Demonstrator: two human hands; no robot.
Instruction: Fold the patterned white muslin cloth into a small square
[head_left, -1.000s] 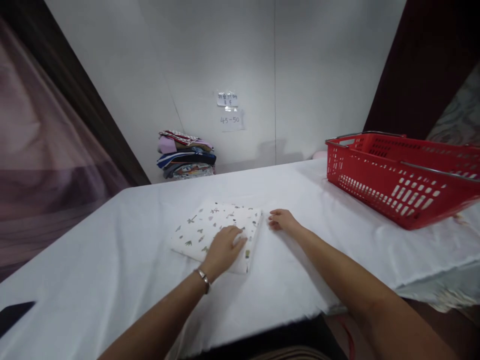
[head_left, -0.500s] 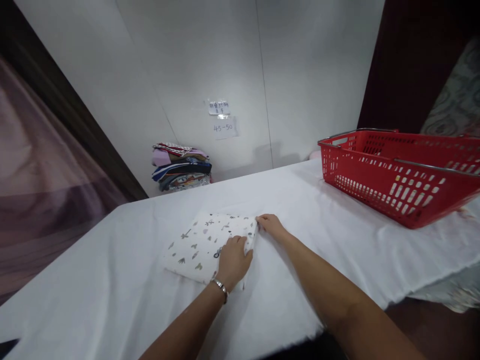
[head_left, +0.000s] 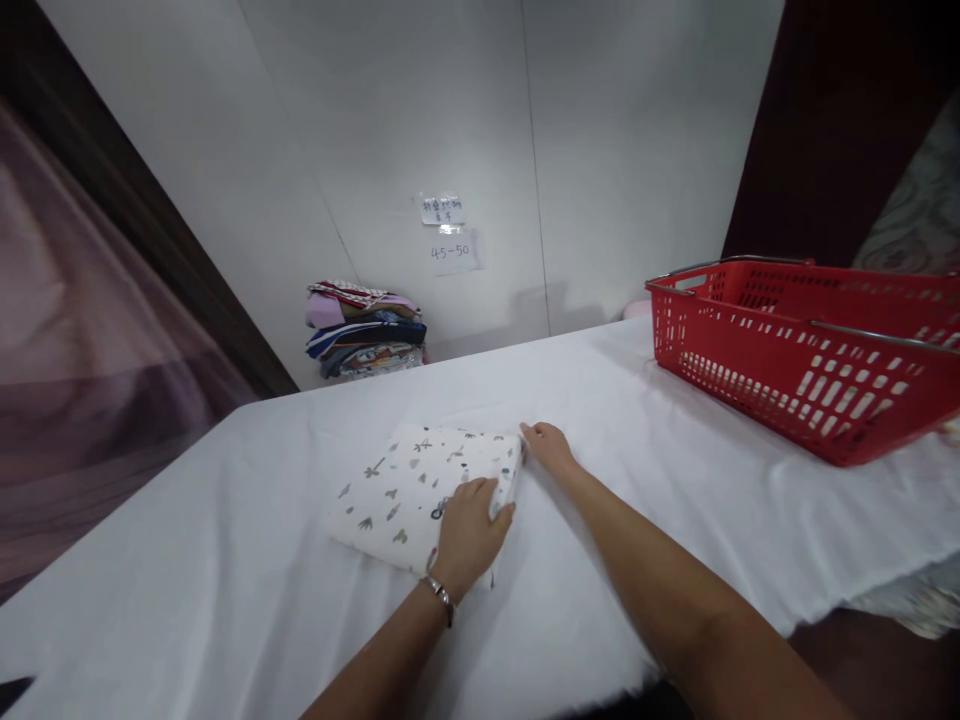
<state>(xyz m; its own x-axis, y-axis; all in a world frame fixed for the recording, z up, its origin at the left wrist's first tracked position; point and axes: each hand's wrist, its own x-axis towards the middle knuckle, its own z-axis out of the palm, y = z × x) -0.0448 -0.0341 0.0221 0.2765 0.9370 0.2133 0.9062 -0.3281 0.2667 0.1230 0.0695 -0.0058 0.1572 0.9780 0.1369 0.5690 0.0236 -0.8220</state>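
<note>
A folded white cloth with small grey, green and brown prints lies flat on the white-covered table. My left hand, with a metal bracelet at the wrist, rests palm down on its right part, fingers stretched out and thumb apart. At the cloth's far right corner is my right hand, its thumb and fingers pinched together on the edge. My left palm hides part of the cloth's near right side.
A red plastic basket with metal handles stands on the table at the right. Beyond the far edge is a stack of folded fabrics by the wall. Two paper notes are taped above. A pinkish curtain hangs at the left.
The view has shifted slightly. Both hands stay at nearly the same places on the cloth, with the right hand still pinching its corner.
</note>
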